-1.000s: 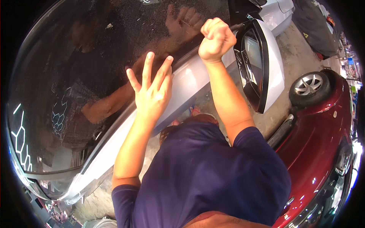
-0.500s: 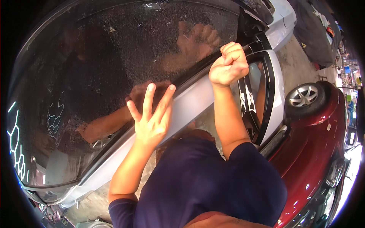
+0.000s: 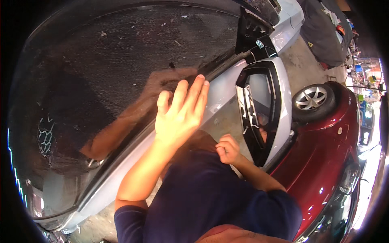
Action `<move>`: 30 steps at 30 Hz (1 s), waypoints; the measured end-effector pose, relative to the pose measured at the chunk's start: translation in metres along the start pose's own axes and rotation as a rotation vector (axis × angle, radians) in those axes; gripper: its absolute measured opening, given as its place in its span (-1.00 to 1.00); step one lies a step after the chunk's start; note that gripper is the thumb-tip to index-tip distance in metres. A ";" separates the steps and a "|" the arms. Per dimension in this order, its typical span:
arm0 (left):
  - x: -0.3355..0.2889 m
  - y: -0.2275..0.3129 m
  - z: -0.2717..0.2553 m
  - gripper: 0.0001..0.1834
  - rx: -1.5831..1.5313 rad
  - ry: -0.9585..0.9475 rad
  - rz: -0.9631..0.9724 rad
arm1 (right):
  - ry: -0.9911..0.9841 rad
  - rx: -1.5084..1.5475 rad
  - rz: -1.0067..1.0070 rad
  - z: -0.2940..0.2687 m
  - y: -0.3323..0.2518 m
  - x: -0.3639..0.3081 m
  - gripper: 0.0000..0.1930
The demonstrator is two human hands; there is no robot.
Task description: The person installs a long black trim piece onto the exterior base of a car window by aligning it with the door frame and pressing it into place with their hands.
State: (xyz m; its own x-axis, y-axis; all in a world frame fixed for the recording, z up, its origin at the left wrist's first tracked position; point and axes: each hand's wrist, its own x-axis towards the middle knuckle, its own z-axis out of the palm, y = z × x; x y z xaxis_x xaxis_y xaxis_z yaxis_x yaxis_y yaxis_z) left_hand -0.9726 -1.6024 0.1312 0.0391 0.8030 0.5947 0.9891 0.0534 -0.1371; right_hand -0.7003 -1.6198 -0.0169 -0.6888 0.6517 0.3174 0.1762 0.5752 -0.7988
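In front of me is the dark side window (image 3: 121, 73) of a pale silver car, its surface speckled and streaked with small bits. My left hand (image 3: 180, 111) is over the window's lower edge, fingers stretched out and slightly bent, holding nothing; whether the fingertips touch the glass I cannot tell. Below the glass runs the pale door panel (image 3: 219, 95). Lower down and to the right, in front of my chest, my right hand (image 3: 229, 149) is curled closed, with nothing visible in it. It is nearest to the car's door mirror (image 3: 278, 109).
A dark red car (image 3: 314, 150) with a silver-spoked wheel (image 3: 311, 98) stands close on my right. Beyond it, a dark cover (image 3: 324, 36) drapes something large. Concrete floor (image 3: 298, 60) shows between them. Shop clutter lines the far right.
My right fist has dropped from beside the window and mirror to in front of my chest. My left hand has moved right and slightly up, its fingers closer together.
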 end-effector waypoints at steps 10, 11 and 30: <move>0.051 0.042 0.021 -0.55 0.072 -0.126 -0.131 | 0.440 -0.469 -0.040 -0.250 0.077 0.100 -0.97; 0.053 0.046 0.019 -0.56 0.075 -0.138 -0.152 | 0.435 -0.447 -0.106 -0.263 0.076 0.117 -0.97; 0.079 0.067 0.033 -0.57 0.127 -0.410 -0.351 | -0.122 0.246 -0.468 -0.233 0.157 0.296 -0.91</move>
State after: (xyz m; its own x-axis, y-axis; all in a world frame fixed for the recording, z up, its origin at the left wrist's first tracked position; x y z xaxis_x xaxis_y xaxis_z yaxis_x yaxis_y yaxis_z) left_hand -0.9079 -1.5154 0.1430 -0.3734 0.8881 0.2678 0.9069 0.4102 -0.0958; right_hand -0.7124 -1.2209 0.0706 -0.7332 0.2829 0.6183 -0.3288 0.6484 -0.6866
